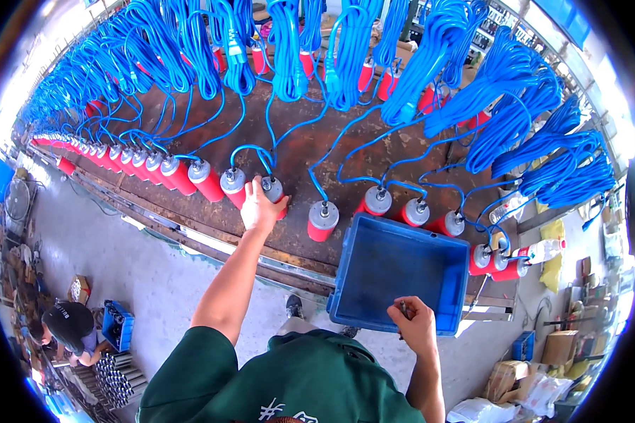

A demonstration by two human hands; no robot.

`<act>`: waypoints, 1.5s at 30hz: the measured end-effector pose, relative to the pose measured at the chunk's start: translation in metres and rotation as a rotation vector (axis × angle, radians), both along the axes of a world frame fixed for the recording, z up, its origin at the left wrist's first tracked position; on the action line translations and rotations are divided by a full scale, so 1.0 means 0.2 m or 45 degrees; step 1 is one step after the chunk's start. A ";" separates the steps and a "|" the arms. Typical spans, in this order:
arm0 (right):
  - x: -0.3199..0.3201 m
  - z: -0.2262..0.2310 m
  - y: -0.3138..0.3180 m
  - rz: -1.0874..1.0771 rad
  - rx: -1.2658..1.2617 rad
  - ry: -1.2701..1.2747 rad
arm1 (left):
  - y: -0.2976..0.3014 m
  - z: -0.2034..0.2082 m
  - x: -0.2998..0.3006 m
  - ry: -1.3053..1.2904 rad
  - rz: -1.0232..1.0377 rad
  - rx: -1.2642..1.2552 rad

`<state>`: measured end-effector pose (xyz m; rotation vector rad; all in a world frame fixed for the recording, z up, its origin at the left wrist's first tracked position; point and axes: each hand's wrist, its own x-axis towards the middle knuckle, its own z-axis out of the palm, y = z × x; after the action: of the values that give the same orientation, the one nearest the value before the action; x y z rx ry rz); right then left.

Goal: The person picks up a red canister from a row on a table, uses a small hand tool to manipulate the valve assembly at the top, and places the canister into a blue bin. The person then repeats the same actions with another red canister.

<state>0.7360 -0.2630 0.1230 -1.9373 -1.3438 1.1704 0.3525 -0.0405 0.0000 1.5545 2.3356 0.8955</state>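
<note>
My left hand (259, 210) is wrapped round a red cylinder with a grey cap (272, 188), which stands on the brown worktable (293, 236). A blue cable rises from the cap's fitting. Just to the right, another grey-capped red cylinder (323, 220) stands apart. Over the near right part of a blue plastic bin (395, 264), my right hand (418, 328) is closed on a small dark metal piece (403, 309), whose exact kind I cannot make out. More such cylinders (180, 176) line the table's near edge on the left, and several (377, 201) stand behind the bin.
Coiled blue cables (289, 56) hang in a long row above the table's far side. A white bottle (543, 250) lies beyond the bin's right. At lower left, a person (70, 328) bends near metal tubes (116, 381) and a blue crate (118, 324). Cardboard boxes (561, 347) sit at right.
</note>
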 end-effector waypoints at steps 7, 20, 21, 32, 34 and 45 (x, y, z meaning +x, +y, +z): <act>0.11 -0.19 -0.02 -0.050 0.101 0.246 | -0.15 0.05 0.02 -0.182 -0.103 0.173; 0.23 -0.18 -0.12 -0.077 -0.202 0.567 | -0.14 0.10 0.51 -0.041 -0.564 -0.177; 0.23 -0.19 -0.13 -0.035 -0.142 0.436 | -0.14 0.08 0.51 -0.016 -0.533 -0.079; 0.28 -0.13 -0.14 -0.200 -0.041 0.473 | -0.53 0.54 0.42 -0.521 -0.423 0.303; 0.28 -0.16 -0.14 -0.207 -0.033 0.507 | -0.59 0.60 0.43 -0.867 -0.412 0.371; 0.31 -0.13 -0.11 -0.173 0.164 0.527 | -0.77 0.24 0.56 -1.699 0.140 -0.095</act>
<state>0.7972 -0.2854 0.0971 -1.5599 -1.0251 1.2949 0.4649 -0.1939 0.0474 0.4246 1.3979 1.2683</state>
